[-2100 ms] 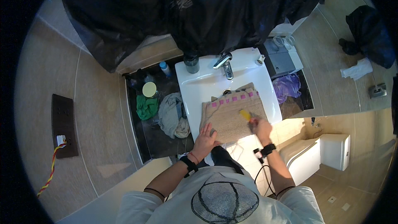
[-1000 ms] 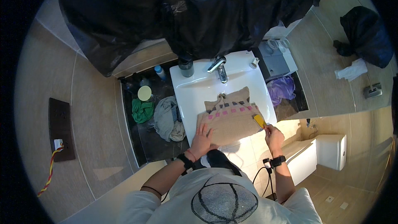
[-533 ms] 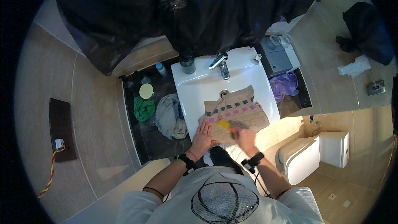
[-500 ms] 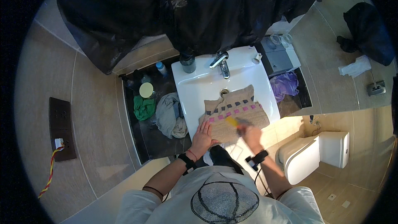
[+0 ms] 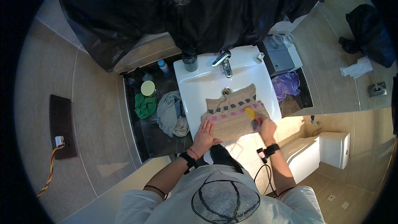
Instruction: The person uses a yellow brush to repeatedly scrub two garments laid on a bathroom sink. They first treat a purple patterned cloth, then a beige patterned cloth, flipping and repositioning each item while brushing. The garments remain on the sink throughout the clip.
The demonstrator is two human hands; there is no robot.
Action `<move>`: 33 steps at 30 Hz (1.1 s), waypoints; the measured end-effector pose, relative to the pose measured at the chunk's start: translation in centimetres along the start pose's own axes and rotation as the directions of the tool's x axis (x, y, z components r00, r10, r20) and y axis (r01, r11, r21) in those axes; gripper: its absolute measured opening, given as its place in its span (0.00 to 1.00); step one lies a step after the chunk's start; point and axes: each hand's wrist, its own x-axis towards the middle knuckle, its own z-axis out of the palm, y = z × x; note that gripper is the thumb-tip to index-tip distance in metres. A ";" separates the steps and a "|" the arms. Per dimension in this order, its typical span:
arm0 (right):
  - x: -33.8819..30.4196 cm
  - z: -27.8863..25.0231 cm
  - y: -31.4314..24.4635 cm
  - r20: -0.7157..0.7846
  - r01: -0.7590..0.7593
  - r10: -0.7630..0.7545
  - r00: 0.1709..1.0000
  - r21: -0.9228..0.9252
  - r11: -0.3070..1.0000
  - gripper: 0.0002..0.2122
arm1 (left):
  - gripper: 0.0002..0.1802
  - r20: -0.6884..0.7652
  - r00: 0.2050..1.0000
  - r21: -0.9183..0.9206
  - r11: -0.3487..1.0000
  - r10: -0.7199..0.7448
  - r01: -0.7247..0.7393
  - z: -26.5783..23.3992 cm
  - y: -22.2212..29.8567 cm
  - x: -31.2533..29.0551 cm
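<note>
A beige towel [image 5: 232,130] with rows of dark and pink squares lies over the front of the white washbasin [image 5: 188,99], its near part on the front rim. My left hand [image 5: 204,137] rests flat on the towel's left side, fingers stretched out. My right hand [image 5: 267,130] is closed around a yellow brush [image 5: 250,112], whose yellow end is over the towel's right side. Motion blurs the brush, and its bristles cannot be made out. Behind the towel are the drain [image 5: 226,91] and the chrome tap [image 5: 226,64].
Left on the dark counter are a grey cloth [image 5: 169,112], a green cloth [image 5: 145,106], a jar with a pale lid [image 5: 147,88] and a blue-capped bottle [image 5: 163,66]. A dark bottle [image 5: 190,61] stands on the basin. Purple cloth [image 5: 286,86] and a toilet [image 5: 304,157] are right.
My right hand and the brush have moved right across the towel. My left hand stays on the towel's left side. The whole view has shifted slightly.
</note>
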 end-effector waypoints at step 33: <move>-3.2 1.4 -10.6 0.206 0.357 -0.413 0.887 0.261 0.897 0.06 | 0.22 -0.081 0.992 -0.071 0.992 0.101 -0.106 -1.8 0.8 -2.0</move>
